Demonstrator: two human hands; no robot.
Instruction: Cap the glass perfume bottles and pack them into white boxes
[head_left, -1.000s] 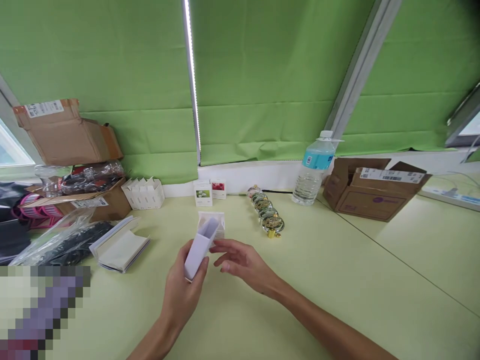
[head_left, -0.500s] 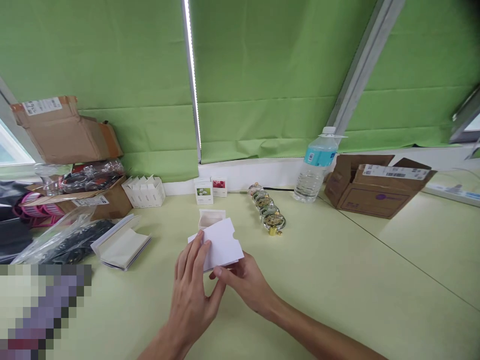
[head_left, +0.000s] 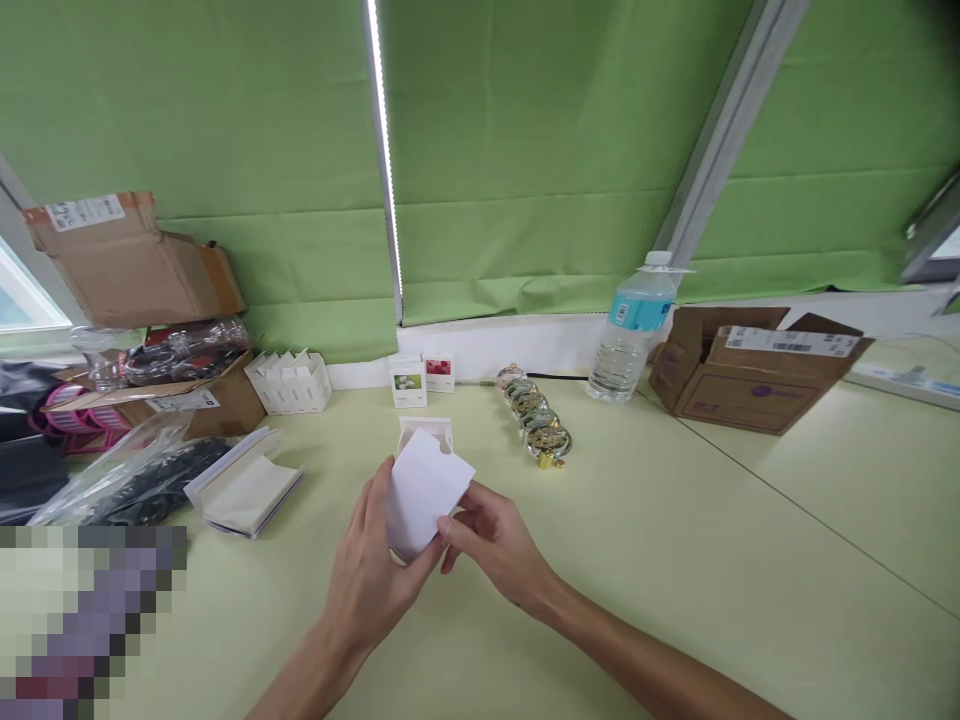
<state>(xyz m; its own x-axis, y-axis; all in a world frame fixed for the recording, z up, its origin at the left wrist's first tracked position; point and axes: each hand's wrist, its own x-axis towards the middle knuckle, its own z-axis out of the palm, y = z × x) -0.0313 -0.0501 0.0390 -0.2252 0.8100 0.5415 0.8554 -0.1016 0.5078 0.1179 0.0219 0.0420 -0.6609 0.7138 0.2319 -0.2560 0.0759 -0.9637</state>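
A small white folded carton [head_left: 427, 492] with a notch in its upper edge is held up between both hands, tilted, above the table. My left hand [head_left: 375, 550] wraps its left side and lower edge, thumb along the bottom. At the right, my right hand [head_left: 499, 545] pinches the lower right edge between thumb and fingers; some fingertips are hidden behind it. Just beyond the carton, partly covered by it, stands an open white box [head_left: 442, 428]. Behind that are two small boxes, one with a green picture [head_left: 409, 384] and one with a red picture [head_left: 439, 373].
Several round metal pieces [head_left: 534, 412] lie in a row at the back. A water bottle [head_left: 626, 335] and an open brown box [head_left: 757, 385] stand right of them. To the left are flat white cartons [head_left: 251, 490], a white box group [head_left: 291, 385], a plastic bag [head_left: 150, 480] and stacked brown boxes [head_left: 142, 270].
The white carton has been turned and tipped more upright. My left hand has shifted from lying over its face to gripping its left side.
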